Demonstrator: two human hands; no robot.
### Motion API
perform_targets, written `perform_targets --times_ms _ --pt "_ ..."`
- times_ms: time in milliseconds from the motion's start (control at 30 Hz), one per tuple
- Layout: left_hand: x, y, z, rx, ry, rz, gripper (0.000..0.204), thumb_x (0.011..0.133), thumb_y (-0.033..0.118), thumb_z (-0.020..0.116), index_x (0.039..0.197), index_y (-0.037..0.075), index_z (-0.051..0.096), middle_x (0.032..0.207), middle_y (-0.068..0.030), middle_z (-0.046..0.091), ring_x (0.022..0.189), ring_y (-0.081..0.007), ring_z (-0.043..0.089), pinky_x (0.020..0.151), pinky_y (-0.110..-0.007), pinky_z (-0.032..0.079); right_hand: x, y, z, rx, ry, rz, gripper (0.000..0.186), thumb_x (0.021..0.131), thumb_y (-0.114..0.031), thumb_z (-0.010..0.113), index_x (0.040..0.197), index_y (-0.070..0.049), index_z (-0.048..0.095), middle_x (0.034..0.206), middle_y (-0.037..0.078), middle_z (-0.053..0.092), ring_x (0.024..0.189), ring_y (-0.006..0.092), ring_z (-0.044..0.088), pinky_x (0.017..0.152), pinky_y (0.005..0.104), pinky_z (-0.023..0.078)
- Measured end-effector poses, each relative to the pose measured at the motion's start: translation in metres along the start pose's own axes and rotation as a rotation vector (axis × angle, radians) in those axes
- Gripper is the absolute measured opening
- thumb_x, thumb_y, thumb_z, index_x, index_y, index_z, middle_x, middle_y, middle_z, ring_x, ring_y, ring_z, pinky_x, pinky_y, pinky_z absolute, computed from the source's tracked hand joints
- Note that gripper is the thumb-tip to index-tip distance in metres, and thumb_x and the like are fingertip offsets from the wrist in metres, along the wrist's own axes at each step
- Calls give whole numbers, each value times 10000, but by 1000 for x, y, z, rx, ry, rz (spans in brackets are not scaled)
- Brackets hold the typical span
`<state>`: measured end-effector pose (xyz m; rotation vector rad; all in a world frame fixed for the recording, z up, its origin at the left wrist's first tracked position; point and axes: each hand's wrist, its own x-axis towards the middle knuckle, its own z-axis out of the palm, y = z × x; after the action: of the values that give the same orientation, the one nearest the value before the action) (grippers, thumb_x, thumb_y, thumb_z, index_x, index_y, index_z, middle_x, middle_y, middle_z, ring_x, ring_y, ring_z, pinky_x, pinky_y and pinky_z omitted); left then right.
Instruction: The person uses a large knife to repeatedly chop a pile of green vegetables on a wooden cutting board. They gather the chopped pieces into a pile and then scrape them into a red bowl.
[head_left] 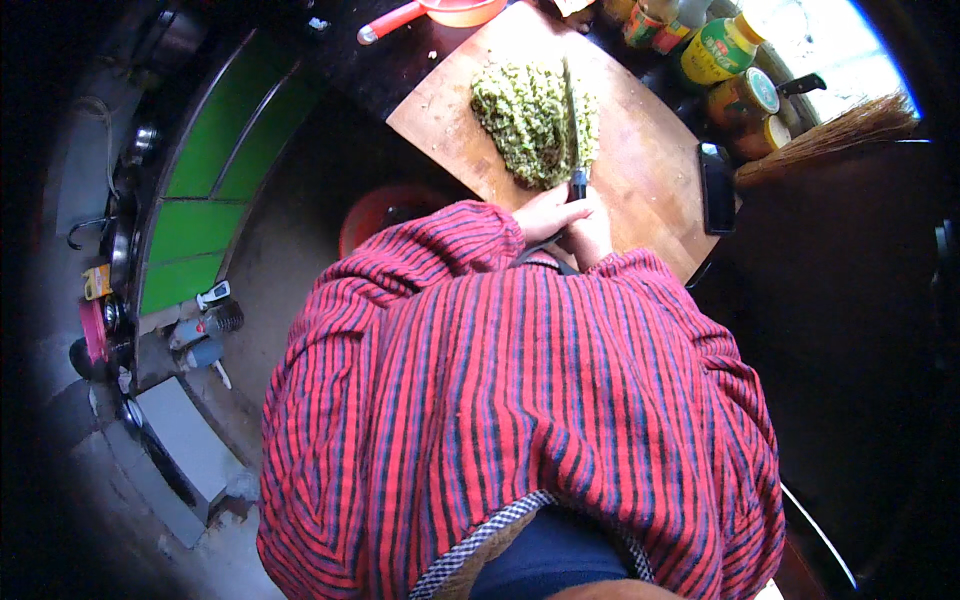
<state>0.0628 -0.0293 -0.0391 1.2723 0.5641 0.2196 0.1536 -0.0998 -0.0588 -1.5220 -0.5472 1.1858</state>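
On the wooden cutting board [650,160] lies a mound of finely chopped pale-green food [508,115]. A knife [568,110] stands in the right part of the mound, its blade seen almost edge-on and pointing away from me. My left hand [545,212] and my right hand [588,228] are together at its black handle [578,183], fingers closed around it and partly overlapping. A dark phone-like object [717,188] lies at the board's right edge.
A red-handled strainer or pan [455,10] is behind the board. Jars [740,100], bottles [655,20] and a straw brush [830,135] line the right back. A red basin [365,218] sits below the board's left side. Green cabinet doors [195,230] are far left.
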Motion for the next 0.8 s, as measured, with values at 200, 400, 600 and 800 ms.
perform_targets --times_ms 200,400,600,800 --pt "-1 -2 -5 -137 1 -116 360 870 265 546 1131 28 474 997 -42 538 939 -117 478 866 -281 400 -13 -32 11 108 -136 70 172 760 -17 557 924 -48 512 815 17 533 739 126 511 637 298 462" --pt "-3 -2 -5 39 45 23 298 871 241 537 1084 33 517 987 -22 550 928 -113 490 856 -283 403 -13 -26 8 13 -77 -31 211 739 10 527 943 -42 516 829 36 544 777 162 528 696 305 454" --pt "-9 2 -6 -42 -6 -89 310 872 237 541 1091 20 506 998 -31 558 927 -121 502 844 -288 416 -16 -27 11 109 -147 -40 350 715 79 497 1042 -44 524 891 28 565 822 152 536 733 286 458" --pt "-5 -18 -12 -146 11 -121 287 869 290 550 1027 50 561 957 -14 576 887 -95 512 791 -257 420 -10 -24 8 -43 -174 113 306 720 68 535 1002 -48 533 878 16 563 818 136 527 722 281 454"
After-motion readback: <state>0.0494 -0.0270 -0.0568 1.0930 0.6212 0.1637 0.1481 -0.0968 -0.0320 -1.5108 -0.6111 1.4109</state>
